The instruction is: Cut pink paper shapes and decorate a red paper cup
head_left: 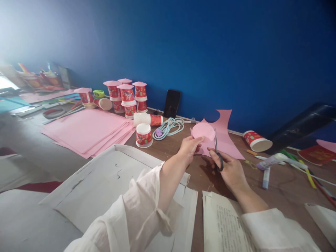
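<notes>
Left hand pinching now, thumb on top of a round pink paper piece; right hand gripping dark-handled metal scissors, blades at the piece's right edge. The rounding looks well along, though whether any cut remains I can't tell. Just behind, a pink paper sheet with curved bites out of it! Out left, red printed paper cups wear pink tops, apparently done; nearer, one white-based red paper cup stands uncapped, and flat pink paper sheets look uncut.

left sleeve: off-white, creased, knotted tie | right sleeve: off-white | left hand, right hand: bare
</notes>
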Motion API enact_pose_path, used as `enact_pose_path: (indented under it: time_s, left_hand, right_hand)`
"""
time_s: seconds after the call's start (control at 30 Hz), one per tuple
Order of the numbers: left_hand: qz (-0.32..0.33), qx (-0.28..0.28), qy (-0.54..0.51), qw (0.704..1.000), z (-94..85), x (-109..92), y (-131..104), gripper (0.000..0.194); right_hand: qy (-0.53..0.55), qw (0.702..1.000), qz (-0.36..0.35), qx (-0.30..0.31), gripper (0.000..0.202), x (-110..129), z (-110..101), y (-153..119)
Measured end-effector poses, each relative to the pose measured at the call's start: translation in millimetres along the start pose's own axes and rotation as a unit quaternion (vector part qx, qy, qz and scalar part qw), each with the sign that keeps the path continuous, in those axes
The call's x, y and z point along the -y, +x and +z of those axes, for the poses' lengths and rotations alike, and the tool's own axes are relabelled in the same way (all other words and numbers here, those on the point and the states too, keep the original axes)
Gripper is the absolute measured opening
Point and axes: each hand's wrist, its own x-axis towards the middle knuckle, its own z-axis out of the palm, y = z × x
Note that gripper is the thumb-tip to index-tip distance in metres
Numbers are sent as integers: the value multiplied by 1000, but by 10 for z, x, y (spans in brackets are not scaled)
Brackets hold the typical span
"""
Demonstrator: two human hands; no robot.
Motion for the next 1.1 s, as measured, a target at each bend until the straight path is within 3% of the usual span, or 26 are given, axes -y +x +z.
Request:
enact_pose_path:
  time_s: [0.6, 1.1]
  left_hand:
    - [5, -3, 0, 1000, 1, -6, -2, 19]
    - [7, 15, 7, 1000, -12, 9, 1, 28]
  right_hand:
    - [15, 1000, 23, 2, 53, -29, 6, 8]
    - [38, 998, 59, 2, 54, 11, -10, 5]
